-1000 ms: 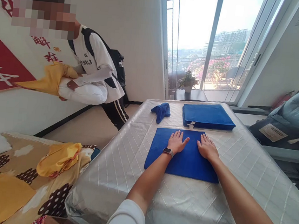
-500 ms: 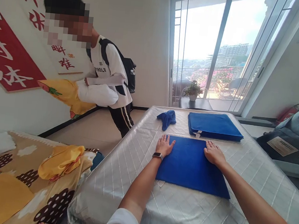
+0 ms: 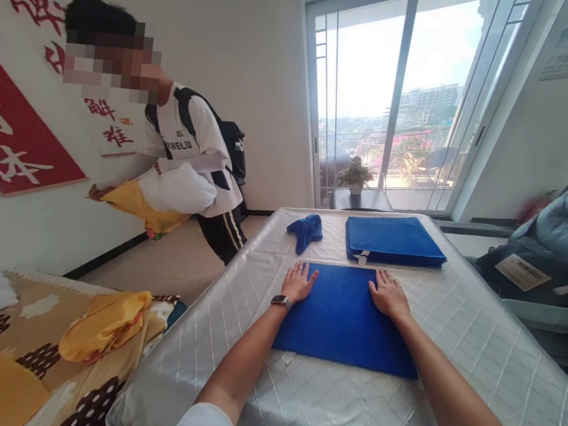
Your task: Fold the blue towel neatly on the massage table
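Note:
A blue cloth, folded into a flat rectangle (image 3: 341, 319), lies on the silver quilted table cover (image 3: 198, 379). My left hand (image 3: 298, 283) rests flat on its far left corner, fingers spread. On the far right corner lies my right hand (image 3: 387, 294), also flat with the fingers stretched out. Just beyond the right hand is a neat stack of folded blue cloths (image 3: 395, 237), with a white tag at its near edge. A crumpled blue cloth (image 3: 307, 232) sits beyond my left hand.
To the left, a co-worker (image 3: 191, 137) holds a white pillow (image 3: 181, 186) and yellow fabric. A patterned bedspread (image 3: 43, 310) with yellow cloths (image 3: 107, 323) covers a surface at lower left. Behind the table stand a potted plant (image 3: 356, 176) and a glass door. Dark bags (image 3: 524, 266) are at right.
The view has shifted slightly, so the table appears further left. Both my hands stay flat on the folded cloth. The co-worker's hand has drawn up the end of the yellow fabric.

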Demonstrator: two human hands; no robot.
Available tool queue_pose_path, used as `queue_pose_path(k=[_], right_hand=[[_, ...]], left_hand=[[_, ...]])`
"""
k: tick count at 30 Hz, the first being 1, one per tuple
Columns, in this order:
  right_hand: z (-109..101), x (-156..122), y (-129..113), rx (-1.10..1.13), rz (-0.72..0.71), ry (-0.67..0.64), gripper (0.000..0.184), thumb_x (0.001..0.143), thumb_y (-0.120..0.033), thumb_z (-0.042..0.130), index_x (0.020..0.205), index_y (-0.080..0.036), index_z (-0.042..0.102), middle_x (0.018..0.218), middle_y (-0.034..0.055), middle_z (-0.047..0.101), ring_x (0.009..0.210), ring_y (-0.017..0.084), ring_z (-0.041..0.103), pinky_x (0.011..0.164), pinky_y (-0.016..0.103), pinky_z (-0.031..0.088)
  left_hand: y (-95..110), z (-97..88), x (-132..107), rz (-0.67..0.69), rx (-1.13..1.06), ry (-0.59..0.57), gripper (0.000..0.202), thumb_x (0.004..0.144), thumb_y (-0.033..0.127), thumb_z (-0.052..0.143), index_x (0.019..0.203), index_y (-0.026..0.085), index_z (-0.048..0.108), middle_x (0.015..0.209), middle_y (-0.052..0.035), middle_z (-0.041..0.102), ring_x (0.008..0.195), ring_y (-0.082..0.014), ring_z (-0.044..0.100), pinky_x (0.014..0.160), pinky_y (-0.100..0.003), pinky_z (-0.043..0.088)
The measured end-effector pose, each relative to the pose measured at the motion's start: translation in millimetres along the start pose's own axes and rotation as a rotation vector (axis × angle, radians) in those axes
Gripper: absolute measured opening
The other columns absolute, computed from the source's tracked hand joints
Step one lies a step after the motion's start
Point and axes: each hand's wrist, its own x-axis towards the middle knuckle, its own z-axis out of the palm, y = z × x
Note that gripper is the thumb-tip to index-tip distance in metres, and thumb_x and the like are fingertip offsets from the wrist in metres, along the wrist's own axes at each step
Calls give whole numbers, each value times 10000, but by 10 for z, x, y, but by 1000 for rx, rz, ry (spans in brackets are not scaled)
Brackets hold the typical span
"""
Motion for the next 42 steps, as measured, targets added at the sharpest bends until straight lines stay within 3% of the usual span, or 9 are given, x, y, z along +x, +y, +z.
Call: queue_pose_path(k=[4,6,11,15,18,25,28,33,42], right_hand=[[-19,1,-19,3,7,-16,686,1023,-443,211,1594,-70,282,1658,110,251,1533,227,208,1248,393,158],[-10,5,-20,6,6,-12,683,1023,-440,210,1595,-74,283,1658,109,252,1534,226,203,1247,397,163],[12,-11,5,-20,-18,10,652,1025,-399,218,1592,-87,298,1656,111,259,1531,222,218,1242,389,173],[24,-19,33,-36,-54,14,658,1023,-396,244,1594,-73,286,1660,112,245,1532,230,213,1239,386,189],[39,1,36,-35,-41,13,668,1021,-415,240,1592,-71,289,1657,116,253,1533,230,211,1242,395,182],[90,75,45,-44,-29,32,701,1014,-439,203,1583,-41,298,1652,107,267,1525,242,238,1244,411,192],[68,69,50,-21,-50,92,678,1007,-401,225,1549,-19,367,1620,147,337,1503,259,294,1229,428,234],[-13,-197,36,-58,-75,245,612,1004,-304,236,1506,-18,437,1592,170,386,1483,283,332,1220,463,243],[85,-847,-1,-82,-78,30,666,1027,-408,235,1572,-35,321,1646,141,266,1524,261,238,1238,447,211]], left_hand=[[201,-60,-37,10,22,65,801,1001,637,51,1564,149,348,1647,-112,296,1547,-248,179,1270,-444,109],[479,-49,-60,97,5,103,796,1006,621,42,1556,147,367,1644,-107,304,1547,-246,179,1271,-431,129],[1377,135,-79,360,-96,7,800,1013,608,20,1545,138,388,1627,-117,341,1532,-223,235,1257,-412,186],[1655,285,-133,397,-122,1,748,1028,560,37,1555,144,367,1632,-118,328,1531,-224,238,1252,-437,192],[1454,269,-190,385,-103,-12,761,1014,606,68,1570,163,338,1641,-112,308,1536,-225,222,1255,-443,182],[426,-19,-417,142,-61,-27,868,974,688,22,1584,139,303,1655,-120,260,1544,-242,189,1265,-455,143],[169,-34,-539,81,-37,9,892,967,697,8,1590,122,287,1660,-121,249,1544,-249,189,1266,-446,141],[125,12,-590,69,9,31,874,976,678,1,1593,123,277,1664,-108,245,1547,-249,178,1264,-448,145],[123,-15,-579,74,11,26,839,996,670,60,1576,121,317,1653,-122,273,1539,-248,209,1259,-442,155]])
